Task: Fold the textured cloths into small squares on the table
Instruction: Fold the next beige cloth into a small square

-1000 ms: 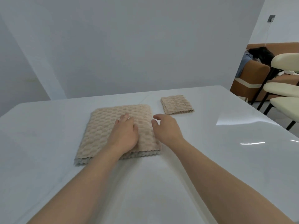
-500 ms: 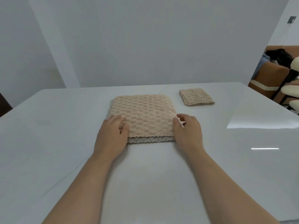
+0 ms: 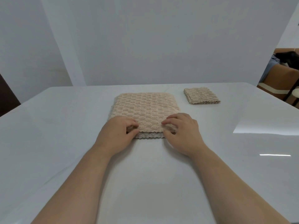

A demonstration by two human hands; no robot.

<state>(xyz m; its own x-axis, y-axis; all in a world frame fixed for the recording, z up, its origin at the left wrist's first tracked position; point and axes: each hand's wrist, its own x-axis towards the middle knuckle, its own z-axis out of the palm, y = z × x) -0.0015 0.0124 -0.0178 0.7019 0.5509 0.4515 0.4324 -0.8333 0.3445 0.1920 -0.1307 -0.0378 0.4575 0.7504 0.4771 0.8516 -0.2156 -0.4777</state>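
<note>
Head view. Step in hand, by judgement: 2nd cloth part-folded, next fold being set up. Large cloth (image 3: 145, 107) lies flat on table (image 3: 64, 143), doubled. Beige top layer, paler lower layer showing at near edge; raised waffle-type texture, scalloped hem. Left hand (image 3: 116, 135) at cloth's near-left corner, right hand (image 3: 182, 133) at near-right corner. Fingers (image 3: 131, 122) of both curled, pinching near edge. Finished small square (image 3: 201, 97) lies apart, beyond cloth's far-right corner. Next move req.: lift near edge evenly, carry to far edge, align corners w/o layers separating.
</note>
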